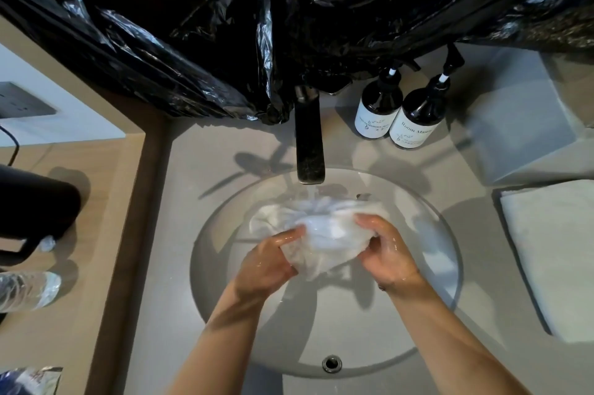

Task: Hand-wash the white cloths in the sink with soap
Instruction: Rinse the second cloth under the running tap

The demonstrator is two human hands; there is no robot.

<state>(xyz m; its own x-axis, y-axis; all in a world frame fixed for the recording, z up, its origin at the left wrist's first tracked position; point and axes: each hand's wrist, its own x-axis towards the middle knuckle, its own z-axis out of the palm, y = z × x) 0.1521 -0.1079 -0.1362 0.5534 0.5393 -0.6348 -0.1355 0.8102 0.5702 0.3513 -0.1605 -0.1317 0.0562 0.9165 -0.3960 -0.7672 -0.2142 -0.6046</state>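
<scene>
A wet white cloth [328, 233] is bunched up over the round sink [221, 282], right under the dark faucet [310, 140]. Water runs from the spout onto the far side of the cloth. My left hand [270, 262] grips the cloth's near left part. My right hand [385, 253] grips its right side. Both hands are wet. More white fabric [266, 217] lies behind in the basin. Two dark pump bottles [379, 105] [418, 118] with white labels stand on the counter to the right of the faucet.
Black plastic sheeting [289, 8] hangs across the back above the faucet. A folded white towel [559, 253] lies on the counter at right, behind it a grey box [514, 124]. At left sit a black kettle [35, 208] and a plastic water bottle [25, 290].
</scene>
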